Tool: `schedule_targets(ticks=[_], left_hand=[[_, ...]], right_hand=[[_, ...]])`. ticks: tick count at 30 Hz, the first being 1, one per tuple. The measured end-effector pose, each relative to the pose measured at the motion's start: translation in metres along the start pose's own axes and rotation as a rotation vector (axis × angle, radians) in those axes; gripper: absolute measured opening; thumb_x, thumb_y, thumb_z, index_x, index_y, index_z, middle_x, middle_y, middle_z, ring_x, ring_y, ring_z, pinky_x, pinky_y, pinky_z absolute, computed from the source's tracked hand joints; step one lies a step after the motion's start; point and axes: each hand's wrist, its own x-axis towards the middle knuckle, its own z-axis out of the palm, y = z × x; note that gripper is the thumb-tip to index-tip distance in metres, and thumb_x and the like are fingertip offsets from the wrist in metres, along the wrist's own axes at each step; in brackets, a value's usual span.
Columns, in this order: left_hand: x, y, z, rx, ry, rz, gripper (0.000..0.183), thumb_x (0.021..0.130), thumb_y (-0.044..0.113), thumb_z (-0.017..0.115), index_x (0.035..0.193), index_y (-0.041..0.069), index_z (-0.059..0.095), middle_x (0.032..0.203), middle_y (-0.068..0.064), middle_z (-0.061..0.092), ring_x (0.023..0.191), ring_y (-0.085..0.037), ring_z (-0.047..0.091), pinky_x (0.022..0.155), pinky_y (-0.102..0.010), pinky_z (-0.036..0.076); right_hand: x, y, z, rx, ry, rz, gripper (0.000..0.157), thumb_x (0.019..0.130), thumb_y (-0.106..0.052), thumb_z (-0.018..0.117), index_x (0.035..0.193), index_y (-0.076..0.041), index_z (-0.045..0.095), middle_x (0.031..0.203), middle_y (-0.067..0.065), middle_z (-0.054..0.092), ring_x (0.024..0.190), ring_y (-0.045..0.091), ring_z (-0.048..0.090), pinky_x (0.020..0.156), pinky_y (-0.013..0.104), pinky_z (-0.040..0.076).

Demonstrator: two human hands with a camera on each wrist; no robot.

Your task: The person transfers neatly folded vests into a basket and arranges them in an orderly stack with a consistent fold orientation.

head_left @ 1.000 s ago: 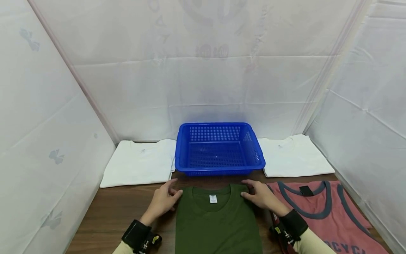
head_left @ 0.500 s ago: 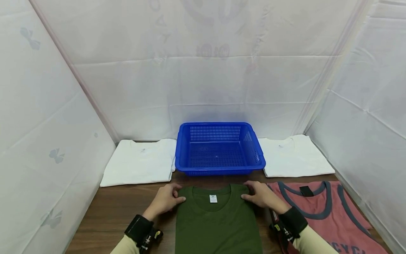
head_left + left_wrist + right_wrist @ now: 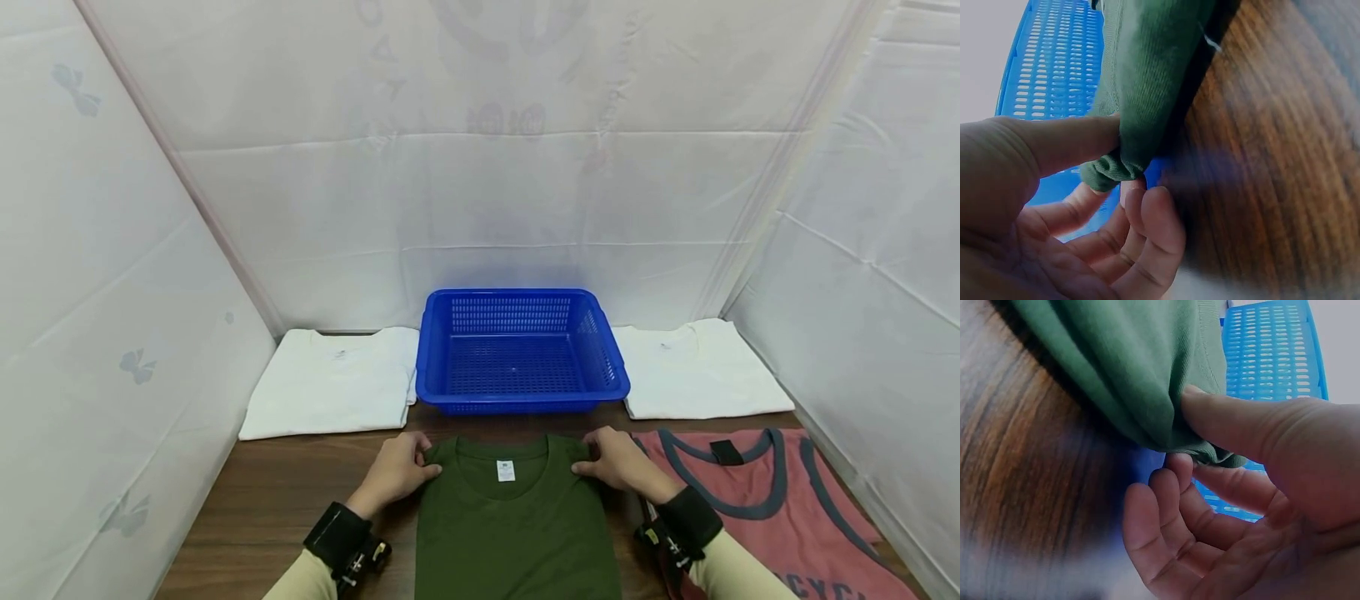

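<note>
A folded dark green T-shirt [image 3: 517, 533] with a white neck label [image 3: 506, 471] lies on the wooden table in front of the person, collar toward the back. My left hand [image 3: 397, 471] pinches its upper left corner; in the left wrist view the thumb lies over the cloth [image 3: 1147, 81] and fingers curl beneath. At the upper right corner my right hand [image 3: 618, 462] pinches in the same way, and the right wrist view shows the fabric [image 3: 1129, 369] bunched between thumb and fingers. The lower end of the shirt runs out of the head view.
Behind the shirt stands a blue plastic basket [image 3: 522, 400] with nothing in it. Folded white shirts [image 3: 330, 387] lie to its left, and another white shirt [image 3: 701, 375] to its right. A red shirt [image 3: 795, 521] with grey trim lies at the right. White sheeting surrounds the table [image 3: 247, 508].
My left hand has moved in from beside the shirt and taken hold of its upper left corner. The right hand has shifted only slightly at its corner.
</note>
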Motion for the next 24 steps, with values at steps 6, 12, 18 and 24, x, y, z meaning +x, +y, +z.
schedule_targets(ticks=[6,12,18,24], left_hand=[[0.0,-0.001,-0.001,-0.02,-0.024,0.08,0.02,0.089,0.004,0.078,0.085,0.012,0.06,0.072,0.0,0.049,0.064,-0.014,0.044,0.062,-0.03,0.038],[0.001,-0.005,-0.006,-0.055,-0.051,0.151,0.022,0.094,0.005,0.073,0.086,0.013,0.054,0.074,-0.001,0.046,0.064,-0.011,0.041,0.064,-0.029,0.035],[0.0,-0.007,-0.011,-0.077,-0.096,0.165,0.022,0.098,0.009,0.07,0.089,0.012,0.05,0.076,-0.001,0.044,0.064,-0.01,0.04,0.064,-0.028,0.034],[-0.002,-0.011,-0.015,-0.156,-0.152,0.199,0.024,0.103,0.013,0.063,0.092,0.008,0.043,0.078,-0.002,0.037,0.066,-0.01,0.036,0.066,-0.03,0.032]], right_hand=[[-0.001,0.0,-0.002,-0.001,-0.029,-0.057,0.016,0.092,-0.021,0.079,0.097,-0.007,0.07,0.077,-0.003,0.057,0.065,0.01,0.052,0.059,0.03,0.043],[-0.005,-0.001,-0.006,0.004,-0.023,-0.171,0.012,0.097,-0.019,0.072,0.099,-0.011,0.063,0.079,-0.004,0.052,0.063,0.006,0.047,0.057,0.027,0.04],[-0.007,-0.003,-0.01,0.001,-0.017,-0.283,0.01,0.101,-0.016,0.066,0.102,-0.011,0.057,0.08,-0.005,0.046,0.062,0.004,0.043,0.058,0.026,0.036],[-0.01,-0.004,-0.011,0.001,-0.019,-0.317,0.011,0.103,-0.013,0.063,0.109,-0.011,0.054,0.085,-0.004,0.047,0.064,0.006,0.041,0.061,0.029,0.035]])
